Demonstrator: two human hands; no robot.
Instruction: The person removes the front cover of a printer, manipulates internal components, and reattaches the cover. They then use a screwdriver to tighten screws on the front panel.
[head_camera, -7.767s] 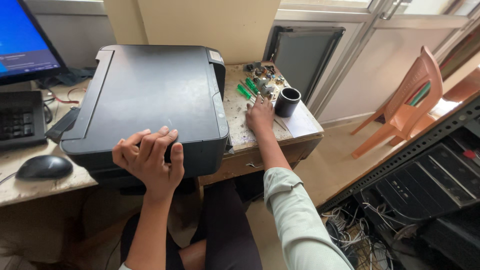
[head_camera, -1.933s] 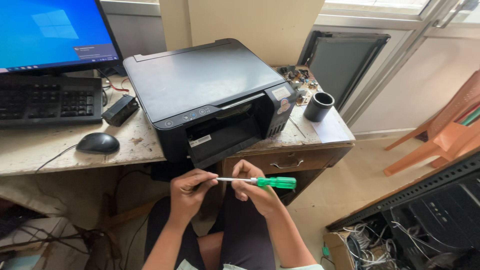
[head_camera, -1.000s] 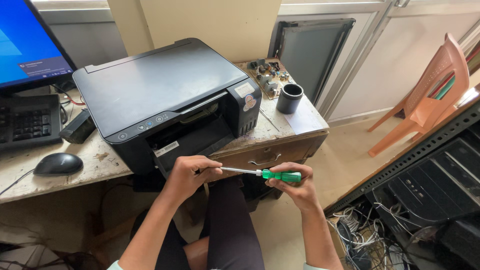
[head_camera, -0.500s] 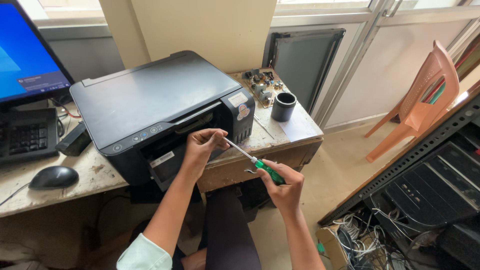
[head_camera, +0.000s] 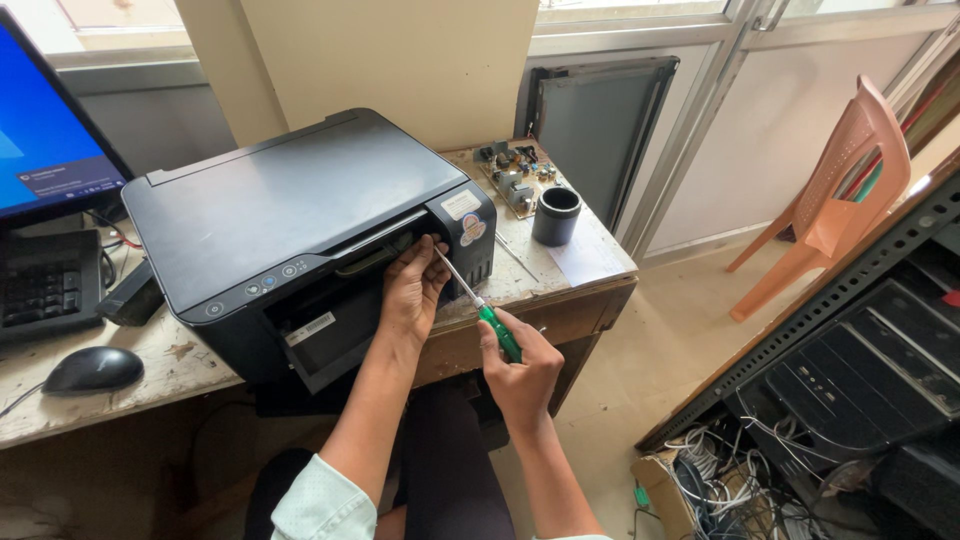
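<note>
While the right hand (head_camera: 522, 372) gripped the green-handled steel screwdriver (head_camera: 478, 304), its light, stiff shaft ran up past the left hand (head_camera: 410, 292), whose fingers (head_camera: 432, 252) steadied it, apparently pinching, against the bulky black plastic printer (head_camera: 300, 225); the handle looked the surest hold.

A blue-lit monitor screen (head_camera: 45, 140) stands at the desk's (head_camera: 590, 262) far left; white stickers (head_camera: 466, 216) mark the black printer's (head_camera: 290, 215) right front corner.

Your left hand (head_camera: 412, 290) and right hand (head_camera: 522, 372) are bare, without gloves, rings or a watch. A pale mint-green sleeve (head_camera: 320, 502) with a fine dotted pattern is pushed up your left arm; dark trousers (head_camera: 445, 470) cover your legs.
</note>
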